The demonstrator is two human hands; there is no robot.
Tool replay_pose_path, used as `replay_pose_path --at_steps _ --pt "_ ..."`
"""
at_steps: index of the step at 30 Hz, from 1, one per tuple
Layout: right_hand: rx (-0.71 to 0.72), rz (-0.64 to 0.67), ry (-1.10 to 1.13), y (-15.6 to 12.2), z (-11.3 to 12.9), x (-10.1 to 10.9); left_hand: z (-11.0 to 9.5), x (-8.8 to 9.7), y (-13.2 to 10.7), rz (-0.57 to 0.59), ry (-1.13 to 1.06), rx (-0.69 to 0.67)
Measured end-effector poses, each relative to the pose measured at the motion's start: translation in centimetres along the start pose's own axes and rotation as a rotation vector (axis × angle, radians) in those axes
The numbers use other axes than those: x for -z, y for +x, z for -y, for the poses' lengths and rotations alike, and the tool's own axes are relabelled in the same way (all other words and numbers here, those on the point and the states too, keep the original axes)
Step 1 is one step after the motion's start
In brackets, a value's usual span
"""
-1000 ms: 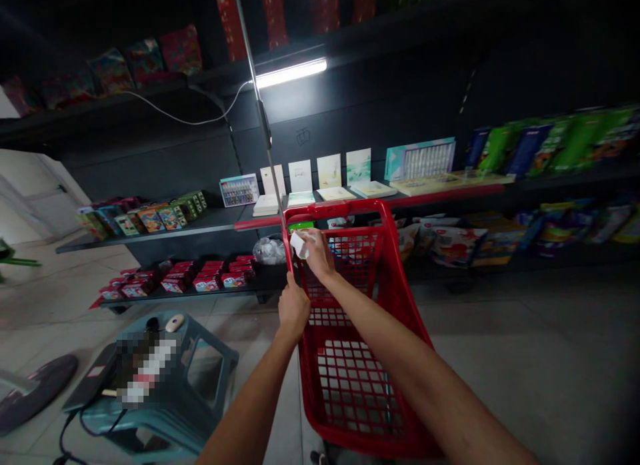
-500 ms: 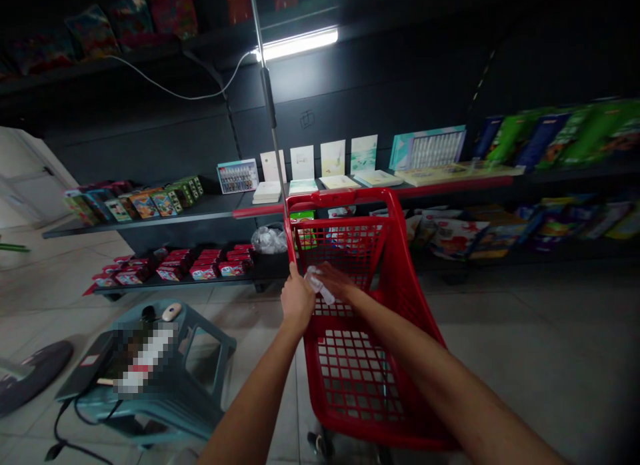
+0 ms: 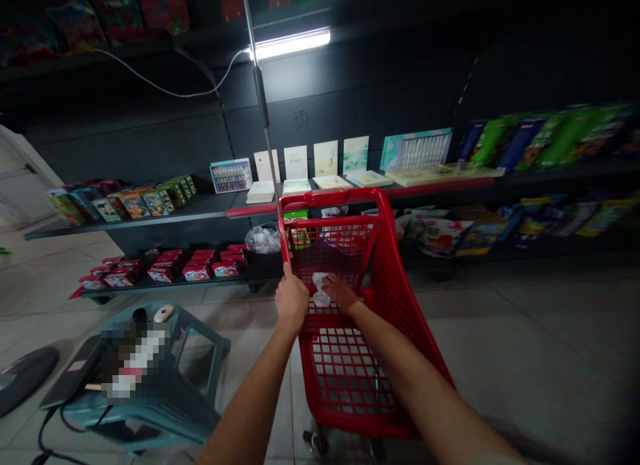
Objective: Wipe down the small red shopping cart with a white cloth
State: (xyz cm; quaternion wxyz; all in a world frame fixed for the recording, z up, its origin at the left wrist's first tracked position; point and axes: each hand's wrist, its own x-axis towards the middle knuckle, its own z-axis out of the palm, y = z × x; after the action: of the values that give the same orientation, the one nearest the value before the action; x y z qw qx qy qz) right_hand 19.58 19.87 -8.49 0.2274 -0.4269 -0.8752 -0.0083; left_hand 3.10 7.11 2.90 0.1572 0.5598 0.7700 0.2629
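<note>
A red plastic shopping cart (image 3: 400, 298) stands in front of me, its mesh basket holding nothing I can see. My left hand (image 3: 292, 300) is closed round the cart's left rim. My right hand (image 3: 340, 292) reaches inside the basket and presses a crumpled white cloth (image 3: 320, 289) against the inner mesh near the left front corner.
Dark shelves (image 3: 190, 215) hold boxed goods (image 3: 125, 202), cards (image 3: 325, 158) and packets (image 3: 545, 142) behind the cart. A teal plastic stool (image 3: 165, 378) with a cable and small items sits at my lower left. A metal pole (image 3: 260, 98) rises by the cart. Tiled floor (image 3: 540, 345) lies to the right.
My right hand with the white cloth moved down from the cart's top left rim into the basket. My left hand stayed on the left rim. The view shifted slightly.
</note>
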Motion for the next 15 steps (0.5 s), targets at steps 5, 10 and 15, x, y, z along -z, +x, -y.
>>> replay_pose_path --at_steps 5,10,15 --pt "-0.025 0.062 -0.001 0.0 -0.9 1.2 -0.1 -0.1 -0.2 -0.007 0.002 -0.003" --pt "-0.032 -0.217 -0.017 4.2 -3.9 7.4 -0.4 0.3 -0.3 -0.006 0.01 0.011" --pt "-0.367 -0.59 0.071 5.8 -5.8 8.5 -0.5 0.8 -0.5 0.003 -0.025 0.024"
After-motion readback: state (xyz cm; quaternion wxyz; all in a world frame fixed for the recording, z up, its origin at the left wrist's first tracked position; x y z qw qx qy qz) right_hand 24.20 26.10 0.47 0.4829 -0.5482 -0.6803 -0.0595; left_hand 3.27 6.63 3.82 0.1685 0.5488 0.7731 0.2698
